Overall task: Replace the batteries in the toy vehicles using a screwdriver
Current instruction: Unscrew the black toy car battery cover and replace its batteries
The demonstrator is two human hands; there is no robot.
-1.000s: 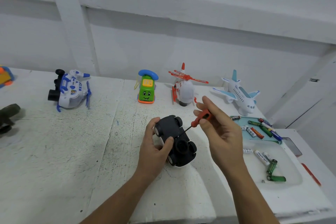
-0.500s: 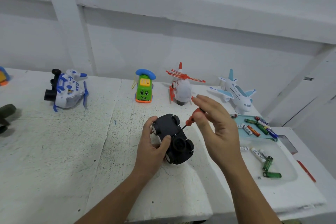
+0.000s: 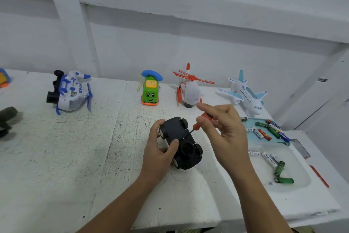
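Right grip: thumb and fingers pinched on the orange handle of the screwdriver, index finger sticking up free. The shaft runs down toward the left grip, with the tip on the black underside of the car. It's too small to confirm the tip is seated in a screw. Left grip is clamped round the car, thumb across the underside. Car sits between the two grips, wheels-up and tilted, low end at or just over the bench; can't tell if it touches. Status, my read: screw stage on this car. Cover looks closed and no cell shows in the car, so no swap is visible here. Can't tell if the screw is going out or in. Outboard of the right grip is a blue tray with mixed cells. Closer to the person is a white tray with more cells, two green ones lying loose. Fresh vs spent: unknown. Beyond the grips, by the wall, are a plane, a red helicopter and a green phone toy, all upright. Well out past the left grip a blue helicopter lies on its side. None looks opened, and I can't tell if any is done. If the screw is coming out, this car needs cover off, cells swapped and cover closed, then any toys not yet done.
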